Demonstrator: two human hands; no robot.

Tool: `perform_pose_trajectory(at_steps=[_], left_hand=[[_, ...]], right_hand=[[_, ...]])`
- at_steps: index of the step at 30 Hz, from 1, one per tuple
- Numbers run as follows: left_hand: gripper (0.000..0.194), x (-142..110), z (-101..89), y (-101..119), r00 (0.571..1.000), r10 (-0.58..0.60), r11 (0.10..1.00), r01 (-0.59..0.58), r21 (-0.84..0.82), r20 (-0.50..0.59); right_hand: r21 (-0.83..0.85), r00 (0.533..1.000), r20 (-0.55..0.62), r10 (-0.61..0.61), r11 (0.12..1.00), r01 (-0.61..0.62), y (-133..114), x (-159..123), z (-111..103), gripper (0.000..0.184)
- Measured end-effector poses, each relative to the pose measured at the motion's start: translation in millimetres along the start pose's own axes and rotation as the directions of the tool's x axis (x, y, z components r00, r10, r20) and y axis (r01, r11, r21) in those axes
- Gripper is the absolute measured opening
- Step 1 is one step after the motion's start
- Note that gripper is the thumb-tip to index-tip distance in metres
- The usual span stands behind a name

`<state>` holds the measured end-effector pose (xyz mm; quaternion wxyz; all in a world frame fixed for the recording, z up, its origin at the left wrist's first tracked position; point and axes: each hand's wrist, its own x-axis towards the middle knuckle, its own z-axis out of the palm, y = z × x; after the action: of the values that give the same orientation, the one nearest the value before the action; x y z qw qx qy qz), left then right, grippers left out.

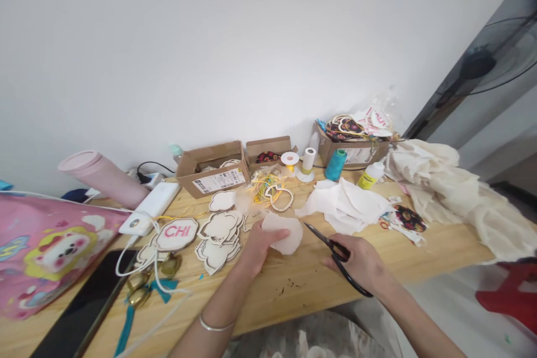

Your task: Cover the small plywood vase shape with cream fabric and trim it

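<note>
Between thumb and fingers, my left hand (262, 243) grips a cut piece of white fabric (289, 235) with a rounded outline. Black-handled scissors (340, 254) are in my right hand (363, 263), their blades pointing left toward the fabric's right edge but apart from it. Left of my left hand lies a stack of pale wooden cloud-shaped frames (218, 238). A crumpled white cloth (346, 204) rests beyond the scissors. Near the fabric's top sits a gourd-shaped wooden frame (279, 198) beside tangled yellow threads (265, 187).
Cardboard boxes (213, 170), a teal thread cone (335, 165) and a yellow-labelled glue bottle (370, 175) line the back. A phone (88, 302), white power bank (149, 210) with cable, and pink pouch (54, 251) occupy the left. Cream fabric (457, 190) hangs over the right edge.
</note>
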<state>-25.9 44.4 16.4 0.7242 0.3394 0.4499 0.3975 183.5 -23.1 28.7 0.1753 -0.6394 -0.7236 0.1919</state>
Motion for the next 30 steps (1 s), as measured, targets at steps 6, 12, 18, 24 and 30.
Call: perform_pose_trajectory(at_steps=[6, 12, 18, 24, 30], left_hand=[[0.027, -9, 9.2, 1, 0.988, -0.039, 0.995, 0.053, -0.088, 0.146], [0.03, -14, 24.6, -8, 0.991, -0.012, 0.996, 0.025, -0.091, 0.134], [0.032, -14, 30.7, -20, 0.997, -0.009, 0.997, 0.015, -0.079, 0.081], [0.03, -8, 27.7, -16, 0.995, 0.018, 0.998, -0.012, -0.059, 0.097], [0.031, -1, 26.9, -10, 0.986, 0.008, 0.999, -0.002, -0.038, 0.164]], right_hand=[[0.14, 0.999, 0.031, 0.043, 0.989, -0.047, -4, -12, -9, 0.031], [0.151, 0.996, -0.063, 0.066, 0.987, -0.056, -13, -12, -5, 0.031], [0.071, 0.991, -0.122, 0.057, 0.996, -0.049, -3, -10, 8, 0.03], [0.093, 0.991, -0.121, 0.06, 0.995, -0.048, -1, -6, 7, 0.031], [0.113, 0.99, -0.121, 0.074, 0.992, -0.06, -2, 0, 6, 0.027]])
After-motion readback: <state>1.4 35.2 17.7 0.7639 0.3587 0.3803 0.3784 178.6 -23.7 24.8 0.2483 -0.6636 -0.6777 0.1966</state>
